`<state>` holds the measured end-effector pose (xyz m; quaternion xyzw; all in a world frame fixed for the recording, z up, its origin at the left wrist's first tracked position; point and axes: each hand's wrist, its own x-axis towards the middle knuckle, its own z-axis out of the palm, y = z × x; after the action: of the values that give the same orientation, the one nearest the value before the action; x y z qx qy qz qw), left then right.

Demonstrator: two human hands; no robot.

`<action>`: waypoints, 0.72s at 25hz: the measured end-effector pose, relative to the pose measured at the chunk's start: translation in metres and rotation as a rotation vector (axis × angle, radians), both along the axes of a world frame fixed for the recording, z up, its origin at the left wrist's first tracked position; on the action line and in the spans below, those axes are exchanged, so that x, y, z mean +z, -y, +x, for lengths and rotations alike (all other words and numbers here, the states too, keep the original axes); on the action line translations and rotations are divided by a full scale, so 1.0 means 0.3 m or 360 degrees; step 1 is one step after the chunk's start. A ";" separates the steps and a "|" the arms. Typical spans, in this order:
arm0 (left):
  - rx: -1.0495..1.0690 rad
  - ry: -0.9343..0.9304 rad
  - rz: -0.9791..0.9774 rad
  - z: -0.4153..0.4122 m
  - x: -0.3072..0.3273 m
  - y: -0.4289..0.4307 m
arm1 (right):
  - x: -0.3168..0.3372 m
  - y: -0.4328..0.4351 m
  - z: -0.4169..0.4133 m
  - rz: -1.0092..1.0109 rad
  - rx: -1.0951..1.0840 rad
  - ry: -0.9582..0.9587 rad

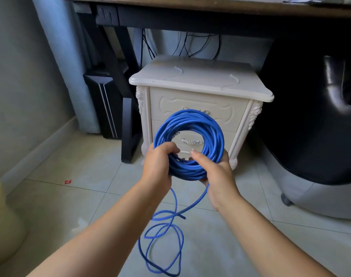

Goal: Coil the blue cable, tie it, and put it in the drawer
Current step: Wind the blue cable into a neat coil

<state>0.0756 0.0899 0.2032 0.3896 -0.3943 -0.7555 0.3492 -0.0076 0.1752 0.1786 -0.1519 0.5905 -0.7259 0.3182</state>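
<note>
A blue cable (212,126) is wound into a thick round coil held upright in front of a cream nightstand (200,80). My left hand (157,162) grips the coil's lower left, fingers curled through its middle. My right hand (216,172) holds the lower right from underneath, thumb lying over the strands. A loose tail of the cable (166,232) hangs down from the coil and lies in loops on the tiled floor. Both nightstand drawers are closed; the lower drawer's metal handle (190,141) shows through the coil.
A dark desk (190,9) stands over the nightstand, with black wires hanging behind. A black computer tower (102,102) stands at the left, a black and grey chair (314,136) at the right. A small red scrap (67,181) lies on the floor.
</note>
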 end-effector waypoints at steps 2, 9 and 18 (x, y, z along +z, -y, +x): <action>-0.0088 -0.0015 0.0073 0.001 -0.026 -0.011 | 0.007 0.004 -0.021 0.0014 -0.0071 0.0116; -0.0571 0.0356 -0.0351 0.029 -0.019 0.020 | 0.051 -0.013 -0.112 0.0188 -0.0222 -0.0282; -0.0886 0.0905 -0.1935 0.034 -0.024 0.047 | 0.053 -0.042 -0.096 0.0745 0.0233 -0.1704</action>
<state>0.0858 0.0759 0.1960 0.1932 -0.9046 -0.3331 0.1827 -0.0364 0.1879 0.1946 -0.4634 0.8014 -0.3748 0.0500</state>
